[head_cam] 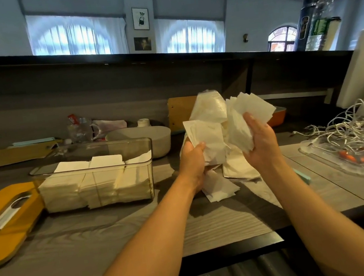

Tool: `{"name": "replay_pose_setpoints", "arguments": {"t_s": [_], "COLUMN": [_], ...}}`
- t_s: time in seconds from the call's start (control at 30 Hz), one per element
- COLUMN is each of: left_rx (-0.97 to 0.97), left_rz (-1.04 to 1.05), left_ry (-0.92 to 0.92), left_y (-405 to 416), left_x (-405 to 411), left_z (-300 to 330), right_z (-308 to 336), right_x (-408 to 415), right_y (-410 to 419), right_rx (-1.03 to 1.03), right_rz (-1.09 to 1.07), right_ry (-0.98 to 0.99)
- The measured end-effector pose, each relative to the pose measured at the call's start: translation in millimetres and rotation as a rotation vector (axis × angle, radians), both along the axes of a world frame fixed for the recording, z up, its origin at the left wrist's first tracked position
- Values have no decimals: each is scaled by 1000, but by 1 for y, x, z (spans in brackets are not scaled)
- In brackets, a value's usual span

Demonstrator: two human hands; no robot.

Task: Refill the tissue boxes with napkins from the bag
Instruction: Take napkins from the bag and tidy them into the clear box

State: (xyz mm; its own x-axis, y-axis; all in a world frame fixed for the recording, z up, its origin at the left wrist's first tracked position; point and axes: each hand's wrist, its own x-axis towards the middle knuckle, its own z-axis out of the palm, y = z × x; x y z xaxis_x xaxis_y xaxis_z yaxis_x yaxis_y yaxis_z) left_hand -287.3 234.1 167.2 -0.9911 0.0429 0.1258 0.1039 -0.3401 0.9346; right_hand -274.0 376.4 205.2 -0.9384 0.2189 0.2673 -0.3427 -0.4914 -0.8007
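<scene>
Right hand (259,142) grips a napkin wad (247,118), left hand (193,159) clutches the bag (207,122); the open tissue box (94,174) lies left, nearer the left hand.

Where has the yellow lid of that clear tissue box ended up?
In the head view, the yellow lid lies flat on the counter at far left, beside the clear tissue box.

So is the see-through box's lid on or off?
Off. The clear box is open on top, with napkin stacks showing inside, and its yellow lid lies flat on the counter to its left.
</scene>
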Motion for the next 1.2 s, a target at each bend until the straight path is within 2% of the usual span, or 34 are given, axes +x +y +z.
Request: {"name": "replay_pose_setpoints", "arguments": {"t_s": [0.13,0.2,0.27,0.4,0.53,0.6,0.7,0.83,0.87,0.93,1.03,1.2], "left_rx": [242,286,225,46,69,75,113,513,598,676,613,400], "left_rz": [-85,-130,-122,-41,-36,-83,-114,-213,-239,-276,-259,-206], "left_ry": [-17,-32,-14,10,-3,-8,-28,-57,-58,-58,-50,-73], "left_y": [2,1,0,3,-1,-2,-5,-21,-24,-27,-25,-21], "left_x": [4,7,8,9,10,9,9,12,13,15,15,13], "left_z": [1,1,0,-1,1,0,0,9,10,10,10,8], "right_z": [-3,-8,-11,-12,-16,-18,-14,-8,-8,-9,-8,-5], "right_x": [3,1,2,3,0,2,9,2,2,5,10,10], "right_y": [-28,-38,-42,-42,-42,-43,-43,-24,-19,-17,-29,-32], "right_rx": [134,264,378,545,719,709,504,296,285,342,443,558], "right_rz": [-39,-107,-140,-202,-226,-156,-82,-238,-237,-93,141,-33], "right_ry": [-53,-127,-141,-21,-13,-49,-22,-67,-100,-185,-225,-111]}}
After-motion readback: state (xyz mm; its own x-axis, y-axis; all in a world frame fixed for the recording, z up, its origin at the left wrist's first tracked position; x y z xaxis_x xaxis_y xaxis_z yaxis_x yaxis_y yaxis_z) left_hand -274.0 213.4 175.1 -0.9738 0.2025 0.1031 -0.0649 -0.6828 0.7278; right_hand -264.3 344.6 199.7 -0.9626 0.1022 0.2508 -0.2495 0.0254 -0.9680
